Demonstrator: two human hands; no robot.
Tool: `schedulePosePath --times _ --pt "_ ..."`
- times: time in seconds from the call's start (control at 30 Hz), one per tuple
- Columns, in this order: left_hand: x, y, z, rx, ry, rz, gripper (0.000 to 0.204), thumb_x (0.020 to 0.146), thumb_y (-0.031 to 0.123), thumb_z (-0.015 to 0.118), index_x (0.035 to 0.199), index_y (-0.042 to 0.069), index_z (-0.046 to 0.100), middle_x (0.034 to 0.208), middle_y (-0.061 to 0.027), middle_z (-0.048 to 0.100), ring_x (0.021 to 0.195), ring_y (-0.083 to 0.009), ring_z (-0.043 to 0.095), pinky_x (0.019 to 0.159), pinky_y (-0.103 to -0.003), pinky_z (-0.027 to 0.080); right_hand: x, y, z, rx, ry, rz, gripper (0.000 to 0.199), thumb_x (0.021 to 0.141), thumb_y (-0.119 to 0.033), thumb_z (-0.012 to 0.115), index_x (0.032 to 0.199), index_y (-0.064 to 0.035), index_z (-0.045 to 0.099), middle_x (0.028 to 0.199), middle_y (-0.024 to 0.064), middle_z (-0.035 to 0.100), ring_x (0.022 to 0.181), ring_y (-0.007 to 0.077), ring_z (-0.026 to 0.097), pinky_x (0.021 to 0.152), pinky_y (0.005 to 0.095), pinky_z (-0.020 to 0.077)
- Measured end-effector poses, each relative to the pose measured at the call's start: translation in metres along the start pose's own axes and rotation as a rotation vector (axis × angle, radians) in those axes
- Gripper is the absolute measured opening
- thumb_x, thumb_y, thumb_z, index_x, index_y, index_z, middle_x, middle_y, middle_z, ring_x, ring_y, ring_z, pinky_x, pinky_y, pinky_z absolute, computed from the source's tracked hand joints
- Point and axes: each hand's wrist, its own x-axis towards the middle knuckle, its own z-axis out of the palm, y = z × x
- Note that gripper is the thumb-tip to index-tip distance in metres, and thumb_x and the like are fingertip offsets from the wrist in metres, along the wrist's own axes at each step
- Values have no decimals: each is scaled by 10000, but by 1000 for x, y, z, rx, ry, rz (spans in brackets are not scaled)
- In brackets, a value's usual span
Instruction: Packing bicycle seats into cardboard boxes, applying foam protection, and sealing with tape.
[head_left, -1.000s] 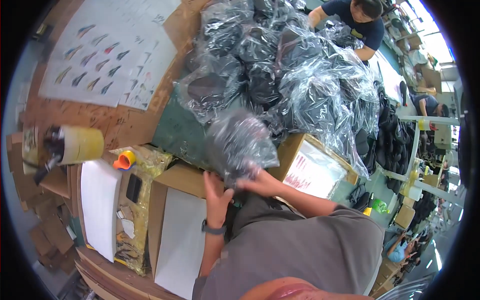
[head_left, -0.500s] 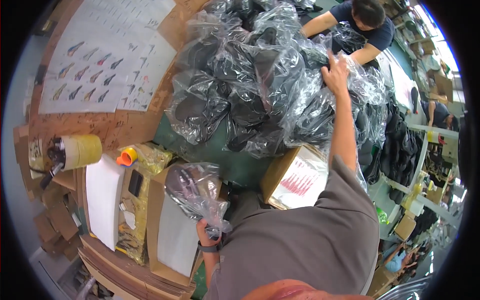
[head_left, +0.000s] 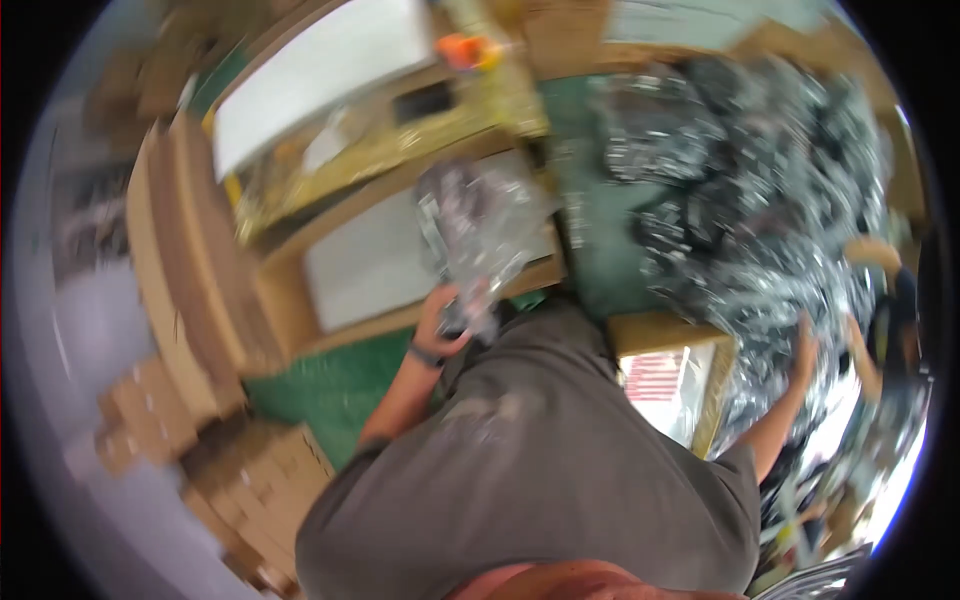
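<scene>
My left hand (head_left: 450, 325) is closed round the gathered end of a clear plastic bag. Inside that bag is a dark bicycle saddle (head_left: 455, 205), held over an open cardboard box (head_left: 275, 290) with a white sheet in it. My right hand (head_left: 805, 350) lies at the near right side of a big heap of bagged black saddles (head_left: 740, 200). Its fingers look stretched out against the plastic, though motion blurs them. I make out nothing held in it.
A co-worker's hand (head_left: 862, 365) reaches into the heap's right side. A smaller carton (head_left: 715, 390) with a red-printed sheet stands before my body. Further left are a long white stack (head_left: 320, 75), a dark phone-like slab (head_left: 423, 102), an orange tape roll (head_left: 462, 50) and flattened cartons (head_left: 190, 260).
My view has swung left, so the heap appears further right and the box nearer the middle. The bagged saddle stays in my left hand. My right hand remains at the heap.
</scene>
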Motion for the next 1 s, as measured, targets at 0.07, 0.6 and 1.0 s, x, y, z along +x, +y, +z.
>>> schedulePosePath --times 0.07,0.6,1.0 --pt "-27 4 -18 96 113 94 678 763 152 807 1389 32 576 1308 -136 637 1185 -294 626 1048 -425 474 34 -97 17 895 105 445 678 1117 -496 396 1650 -77 361 1699 99 373 1576 246 310 1286 400 189" --pt "-119 -19 -440 1546 -441 -774 345 822 145 715 1167 162 699 1060 -113 773 1041 -341 730 887 -488 553 -95 -791 73 933 -213 74 653 790 -164 783 1390 25 608 1251 132 672 1134 242 623 1006 392 492" --pt "-116 -105 -487 1846 -581 3 300 966 318 608 1184 227 792 1489 -80 596 1495 -337 402 1292 -576 194 -117 -1114 516 499 -554 -286 1128 777 -308 862 1574 132 196 1503 400 438 1381 498 498 1142 490 446"
